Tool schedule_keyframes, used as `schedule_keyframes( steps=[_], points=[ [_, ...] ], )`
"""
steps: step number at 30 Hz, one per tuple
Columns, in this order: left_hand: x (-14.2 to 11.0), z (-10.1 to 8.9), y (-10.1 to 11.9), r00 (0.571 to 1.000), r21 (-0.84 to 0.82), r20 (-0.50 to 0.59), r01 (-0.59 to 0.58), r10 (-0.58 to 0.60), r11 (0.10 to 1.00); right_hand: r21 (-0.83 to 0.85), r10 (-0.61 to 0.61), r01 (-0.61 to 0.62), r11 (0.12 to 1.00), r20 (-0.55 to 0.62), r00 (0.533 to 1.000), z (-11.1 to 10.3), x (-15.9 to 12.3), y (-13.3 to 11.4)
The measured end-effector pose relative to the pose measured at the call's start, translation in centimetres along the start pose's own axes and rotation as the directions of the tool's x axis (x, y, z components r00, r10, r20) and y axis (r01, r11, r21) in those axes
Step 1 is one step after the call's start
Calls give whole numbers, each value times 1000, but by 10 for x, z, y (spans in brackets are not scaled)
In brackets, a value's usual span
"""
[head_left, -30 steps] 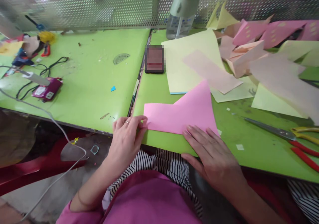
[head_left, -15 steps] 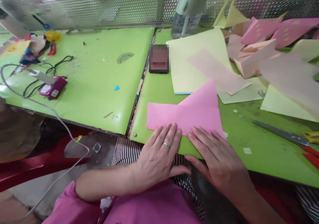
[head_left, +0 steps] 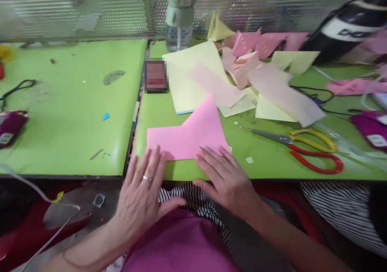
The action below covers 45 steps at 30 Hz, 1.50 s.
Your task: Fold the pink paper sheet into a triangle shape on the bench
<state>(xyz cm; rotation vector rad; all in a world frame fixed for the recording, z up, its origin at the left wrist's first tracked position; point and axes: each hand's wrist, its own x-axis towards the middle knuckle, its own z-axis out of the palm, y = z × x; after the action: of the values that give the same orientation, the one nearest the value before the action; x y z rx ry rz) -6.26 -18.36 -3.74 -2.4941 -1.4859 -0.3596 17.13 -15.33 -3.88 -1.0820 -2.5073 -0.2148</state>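
A folded pink paper [head_left: 189, 137] lies on the green table [head_left: 266, 155] near its front edge, one corner folded up into a point. My left hand [head_left: 142, 193] lies flat with fingers stretched out, its fingertips on the paper's lower left corner; a ring is on one finger. My right hand [head_left: 225, 177] also lies flat with fingers apart, pressing the paper's lower right edge. Neither hand holds anything.
Scissors [head_left: 302, 151] with red and yellow handles lie right of the paper. Behind it are yellow sheets [head_left: 187, 76], a pile of pink and yellow folded papers [head_left: 256, 62], a phone [head_left: 155, 76] and a water bottle [head_left: 179, 16]. A second green table [head_left: 66, 102] adjoins on the left.
My left hand slid leftward along the paper's lower edge to its left corner. The view shifted to the right, bringing the scissors and the right side of the table into sight.
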Motion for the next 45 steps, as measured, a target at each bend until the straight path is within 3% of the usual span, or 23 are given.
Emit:
schedule_keyframes(
  steps=[3,7,15,19,23,27,31,35,40,43,45],
  points=[
    [14,7,15,992,-76,2,-129,129,989,5,43,-43,999,32,999,-4,-4,-3],
    [21,11,20,988,-106,9,-152,154,983,-9,92,-91,996,95,991,-15,-25,8],
    [-7,6,-13,997,-78,-18,-74,73,994,-73,124,-118,990,84,989,-19,-50,19],
    [-19,2,-32,998,-82,-59,7,-12,997,-33,139,-140,990,-15,990,-20,-34,25],
    [6,1,-41,971,-176,-114,190,-211,966,-6,349,-352,936,-107,931,-16,5,48],
    [42,3,-47,969,-298,-46,218,-242,930,117,434,-434,893,23,901,-8,39,70],
    [51,6,-51,964,-431,14,245,-265,869,278,503,-500,820,65,862,-9,40,73],
    [49,10,-54,970,-396,-38,205,-239,895,184,391,-369,911,-99,915,-17,29,62],
    [56,0,-62,982,-452,41,185,-187,872,110,204,-180,977,-264,943,-30,16,51],
    [44,-19,-57,988,-399,-82,88,-131,913,148,66,-22,989,-301,951,-42,-1,41],
    [25,-30,-47,981,-327,-192,-33,-32,944,174,-83,134,975,-275,958,-50,-16,30]
  ],
)
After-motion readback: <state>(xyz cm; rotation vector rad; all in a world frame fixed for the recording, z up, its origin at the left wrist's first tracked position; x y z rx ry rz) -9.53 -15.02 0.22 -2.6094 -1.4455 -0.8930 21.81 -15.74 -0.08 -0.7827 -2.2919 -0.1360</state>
